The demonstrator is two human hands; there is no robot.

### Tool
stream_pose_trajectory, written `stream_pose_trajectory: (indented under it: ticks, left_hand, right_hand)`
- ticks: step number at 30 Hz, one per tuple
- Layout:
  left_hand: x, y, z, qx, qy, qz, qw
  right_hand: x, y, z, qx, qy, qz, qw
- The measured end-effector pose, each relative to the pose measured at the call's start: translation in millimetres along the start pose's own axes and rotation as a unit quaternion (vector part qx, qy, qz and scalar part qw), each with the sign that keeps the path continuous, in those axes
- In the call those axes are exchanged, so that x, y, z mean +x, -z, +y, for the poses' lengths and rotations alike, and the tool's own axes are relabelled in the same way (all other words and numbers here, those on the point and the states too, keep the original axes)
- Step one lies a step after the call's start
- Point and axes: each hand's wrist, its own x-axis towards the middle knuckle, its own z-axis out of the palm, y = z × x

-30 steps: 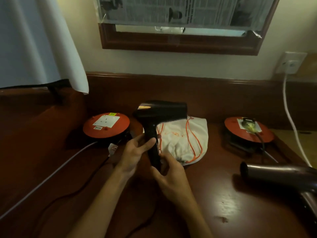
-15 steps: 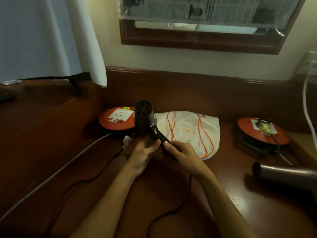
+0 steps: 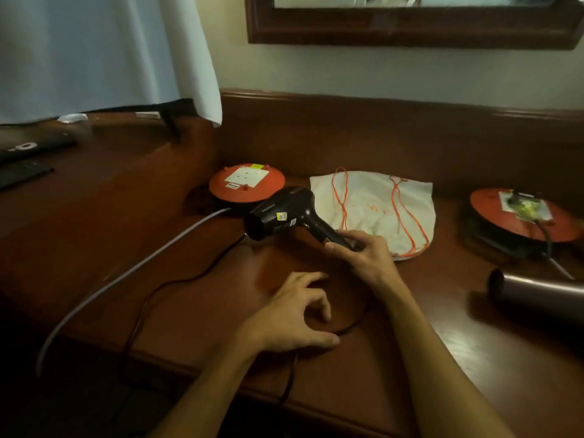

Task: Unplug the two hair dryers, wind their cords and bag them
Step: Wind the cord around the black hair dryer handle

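A black hair dryer lies on its side on the brown desk, nozzle pointing left. My right hand grips the end of its handle. Its black cord loops on the desk below and runs off the front edge. My left hand hovers over that loop with fingers curled and apart, holding nothing. A second, brown hair dryer lies at the right edge, its cord plugged into the right orange reel. A white drawstring bag with orange strings lies flat behind my right hand.
A left orange cable reel with an empty socket sits behind the black dryer; a grey cable runs from it off the desk. A white cloth hangs at the upper left. Dark items lie on the far left.
The black dryer has been laid down on its side with its nozzle to the left. My left hand let go of it and moved down over the cord loop. The view shifted left and down.
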Motion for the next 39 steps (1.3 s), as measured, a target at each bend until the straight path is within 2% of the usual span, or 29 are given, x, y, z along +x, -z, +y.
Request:
stream_pose_trajectory:
  ticks: [4, 8, 11, 16, 22, 24, 28, 30, 32, 36, 39]
  left_hand:
    - [-8, 17, 13, 0.115, -0.003, -0.024, 0.993]
    - [-15, 12, 29, 0.252, 0.005, -0.012, 0.968]
    - [-23, 0, 29, 0.241, 0.024, -0.033, 0.97]
    - [-25, 20, 17, 0.157, 0.08, -0.069, 0.982]
    - [-22, 53, 32, 0.225, 0.064, -0.045, 0.971]
    - [-15, 72, 42, 0.28, 0.041, -0.025, 0.959]
    - [15, 114, 50, 0.424, -0.035, 0.021, 0.905]
    - [32, 130, 47, 0.431, -0.045, 0.029, 0.901]
    - [49, 140, 42, 0.425, -0.041, 0.004, 0.904]
    - [68, 130, 30, 0.301, 0.013, -0.1, 0.948]
    - [76, 113, 18, 0.264, 0.011, -0.115, 0.958]
  right_hand:
    - [-4, 0, 0, -0.032, -0.006, 0.001, 0.999]
    - [-4, -1, -1, -0.05, 0.009, -0.002, 0.999]
    - [-5, -2, -3, -0.061, 0.016, 0.004, 0.998]
    - [-6, 2, -6, -0.059, 0.018, 0.011, 0.998]
    - [-9, 2, -10, -0.085, 0.021, -0.03, 0.996]
    - [-10, 2, -14, -0.102, 0.026, -0.046, 0.993]
    - [-16, 8, -24, -0.068, 0.005, -0.099, 0.993]
    - [-18, 9, -25, -0.031, -0.011, -0.114, 0.993]
    - [-17, 9, -26, -0.019, -0.016, -0.121, 0.992]
    - [-16, 14, -26, 0.001, -0.01, -0.153, 0.988]
    - [-15, 19, -27, -0.038, -0.024, -0.162, 0.986]
